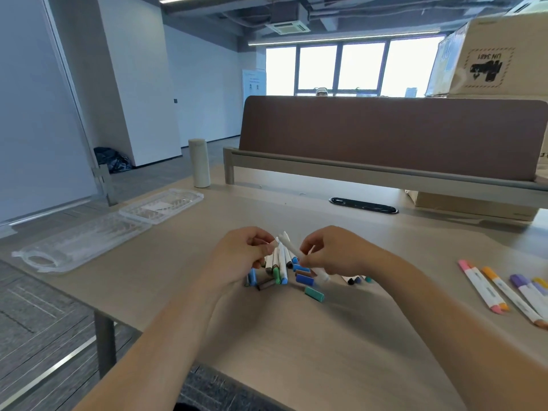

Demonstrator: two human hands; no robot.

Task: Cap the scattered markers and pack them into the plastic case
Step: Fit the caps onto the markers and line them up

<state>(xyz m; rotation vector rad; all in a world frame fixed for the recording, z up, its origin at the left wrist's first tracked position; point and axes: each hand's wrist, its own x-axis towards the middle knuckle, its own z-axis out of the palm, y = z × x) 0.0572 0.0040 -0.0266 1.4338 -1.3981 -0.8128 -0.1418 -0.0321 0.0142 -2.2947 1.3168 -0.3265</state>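
A heap of white-barrelled markers (280, 264) with blue, green and grey ends lies at the middle of the desk, with loose caps around it such as a teal cap (314, 293) and a blue cap (304, 279). My right hand (329, 253) grips a white uncapped marker (292, 247) slanted above the heap. My left hand (241, 252) hovers beside it, fingers pinched near the marker's upper tip; what it pinches is hidden. The clear plastic case (89, 235) lies open at the desk's left edge.
Several capped markers (504, 289) in pink, orange and purple lie at the right. A cream bottle (199, 163) stands at the back left. A brown divider panel (385, 137), a black cable grommet (363, 205) and cardboard boxes (486, 54) bound the far side.
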